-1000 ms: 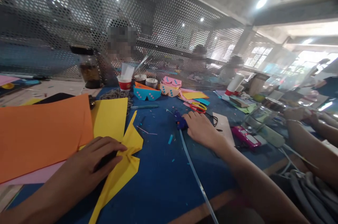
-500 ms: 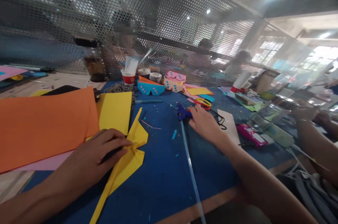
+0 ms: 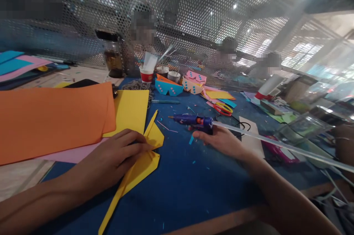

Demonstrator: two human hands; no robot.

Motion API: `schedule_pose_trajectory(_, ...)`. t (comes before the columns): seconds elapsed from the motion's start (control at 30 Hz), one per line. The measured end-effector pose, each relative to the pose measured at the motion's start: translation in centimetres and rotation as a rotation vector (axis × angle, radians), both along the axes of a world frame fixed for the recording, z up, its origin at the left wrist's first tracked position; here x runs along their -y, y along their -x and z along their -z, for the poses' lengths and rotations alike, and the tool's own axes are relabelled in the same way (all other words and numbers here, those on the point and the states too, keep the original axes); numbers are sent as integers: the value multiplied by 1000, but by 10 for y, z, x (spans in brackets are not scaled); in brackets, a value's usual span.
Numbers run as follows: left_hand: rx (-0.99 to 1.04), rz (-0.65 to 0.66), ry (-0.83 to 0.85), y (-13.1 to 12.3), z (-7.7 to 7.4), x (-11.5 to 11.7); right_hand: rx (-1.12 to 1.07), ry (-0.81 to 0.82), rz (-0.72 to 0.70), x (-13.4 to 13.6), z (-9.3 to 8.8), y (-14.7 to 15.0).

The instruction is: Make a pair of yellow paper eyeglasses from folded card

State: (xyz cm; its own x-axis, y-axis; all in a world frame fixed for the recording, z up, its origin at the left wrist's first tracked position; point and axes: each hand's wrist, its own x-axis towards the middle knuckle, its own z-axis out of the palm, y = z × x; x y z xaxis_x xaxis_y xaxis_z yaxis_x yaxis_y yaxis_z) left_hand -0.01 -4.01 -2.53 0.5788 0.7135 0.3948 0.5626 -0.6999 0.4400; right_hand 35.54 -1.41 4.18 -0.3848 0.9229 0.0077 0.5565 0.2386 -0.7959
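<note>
My left hand [image 3: 128, 150] is closed on a folded yellow paper piece [image 3: 143, 166], its fingers pinching near the notch in the middle. The piece lies on the blue table mat, one long narrow strip running toward me. My right hand [image 3: 221, 140] grips a blue hot glue gun [image 3: 193, 120] by its handle. The gun's nozzle points left, toward the yellow paper, without touching it. A long clear glue stick [image 3: 265, 137] sticks out of the gun's back and reaches far to the right.
Orange sheets [image 3: 55, 117] and a yellow sheet [image 3: 132, 111] lie at left. Blue folded paper glasses [image 3: 169, 88], a red-and-white paper cup [image 3: 146, 74], yellow-and-red scissors [image 3: 223, 109] and a jar [image 3: 113, 58] stand or lie behind. A pink device [image 3: 280, 150] is at right.
My right hand has turned the glue gun so its nozzle swings to point left and its glue stick trails right. My left hand stays on the yellow paper. The view has shifted left.
</note>
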Motion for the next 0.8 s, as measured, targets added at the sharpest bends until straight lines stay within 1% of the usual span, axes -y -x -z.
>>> schedule_pose_trajectory(0.07,-17,17,-23,0,-2,1,-45,167,-42,2,3,2)
schedule_pose_trajectory(0.1,-20,22,-31,-1,-3,1,-45,224,-53,3,5,2)
schedule_pose_trajectory(0.17,-20,33,-39,-1,-4,2,-21,291,-72,5,7,1)
schedule_pose_trajectory(0.23,-19,40,-41,-1,-5,3,9,319,-94,6,8,1)
schedule_pose_trajectory(0.37,-34,26,-29,0,-4,3,61,308,-134,9,4,0)
schedule_pose_trajectory(0.5,-61,29,4,0,-2,3,47,293,-174,11,-1,1)
schedule_pose_trajectory(0.8,-81,53,-57,2,2,1,102,223,-220,13,-9,4)
